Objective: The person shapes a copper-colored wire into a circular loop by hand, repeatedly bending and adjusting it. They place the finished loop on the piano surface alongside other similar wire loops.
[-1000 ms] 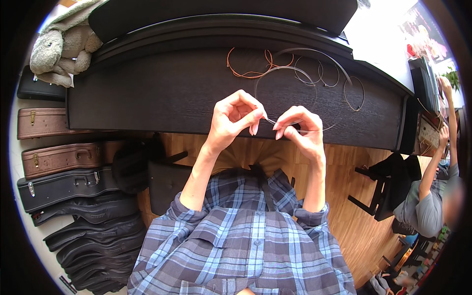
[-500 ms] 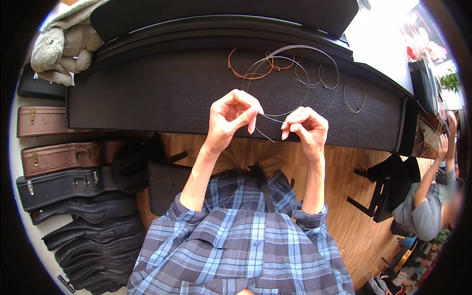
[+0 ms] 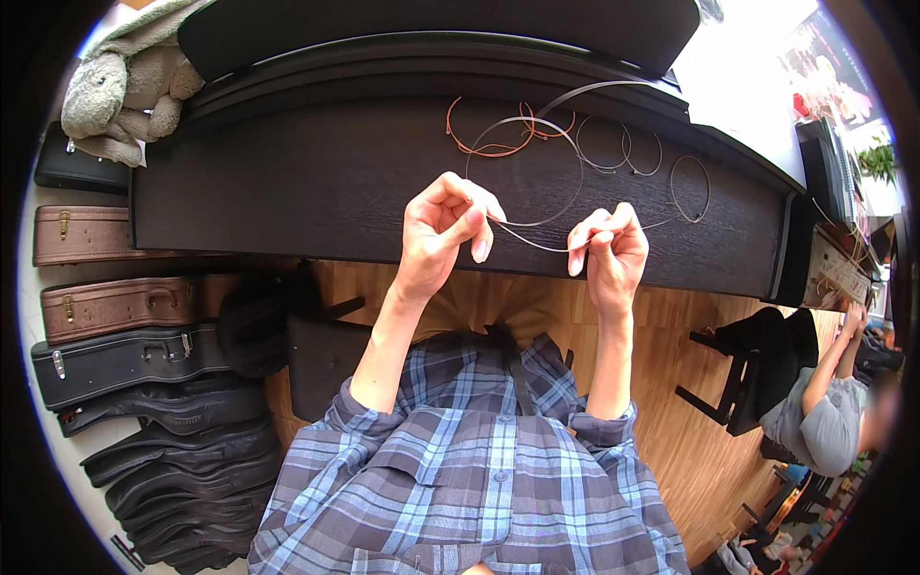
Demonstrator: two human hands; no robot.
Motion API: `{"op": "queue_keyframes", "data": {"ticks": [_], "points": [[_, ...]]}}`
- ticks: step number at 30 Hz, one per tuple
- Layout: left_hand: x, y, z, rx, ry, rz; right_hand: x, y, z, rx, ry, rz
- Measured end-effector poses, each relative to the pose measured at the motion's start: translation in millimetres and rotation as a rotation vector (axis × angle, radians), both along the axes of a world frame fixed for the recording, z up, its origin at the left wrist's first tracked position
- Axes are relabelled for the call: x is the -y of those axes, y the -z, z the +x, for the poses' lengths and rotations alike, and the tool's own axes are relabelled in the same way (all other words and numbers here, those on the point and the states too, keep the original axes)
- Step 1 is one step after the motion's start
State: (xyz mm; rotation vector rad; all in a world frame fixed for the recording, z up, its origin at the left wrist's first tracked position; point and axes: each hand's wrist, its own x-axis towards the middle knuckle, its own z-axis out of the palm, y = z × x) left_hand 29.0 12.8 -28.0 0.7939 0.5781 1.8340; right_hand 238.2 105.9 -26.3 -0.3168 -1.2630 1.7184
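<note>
A thin silvery wire string [image 3: 530,242], which looks like a guitar string, is stretched in a shallow sag between my hands. My left hand [image 3: 433,235] pinches it between thumb and forefinger. My right hand [image 3: 613,251] has thumb and fingers closed on the string's other stretch. Wide loops of the string rise above the black wood-grain top [image 3: 316,182], and one stretch arcs toward the back right. Behind my hands lie copper-coloured coiled strings [image 3: 496,154]. Thin silver coils [image 3: 628,151] rest beside them, and another round coil [image 3: 708,196] sits farther right.
A grey plush rabbit [image 3: 101,96] sits at the far left. Brown and black instrument cases [image 3: 125,311] line the left side. A black stool [image 3: 752,364] stands at right on the wooden floor [image 3: 661,383]. Beyond it, another person in a grey shirt [image 3: 824,422] works.
My right hand has moved slightly right, widening the gap between my hands. The string's loose end no longer hangs below my left hand, and its loops have shifted. The other person's hands have lowered.
</note>
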Motion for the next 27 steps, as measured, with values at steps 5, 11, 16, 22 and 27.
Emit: {"op": "queue_keyframes", "data": {"ticks": [5,11,16,22,27], "points": [[0,2,-2,0.095,0.028,0.027,-2,0,2,-0.076,-0.016,-0.053],[1,0,-3,0.075,0.044,-0.009,1,-4,1,0.031,0.038,-0.023],[4,-6,0,-0.118,0.034,-0.098,0,-6,-2,0.023,0.107,-0.048],[6,-11,-1,-0.100,0.094,-0.161,1,-9,-2,0.000,0.111,-0.061],[5,-8,-2,-0.138,0.171,-0.157,2,-10,-2,-0.003,0.077,-0.040]]}}
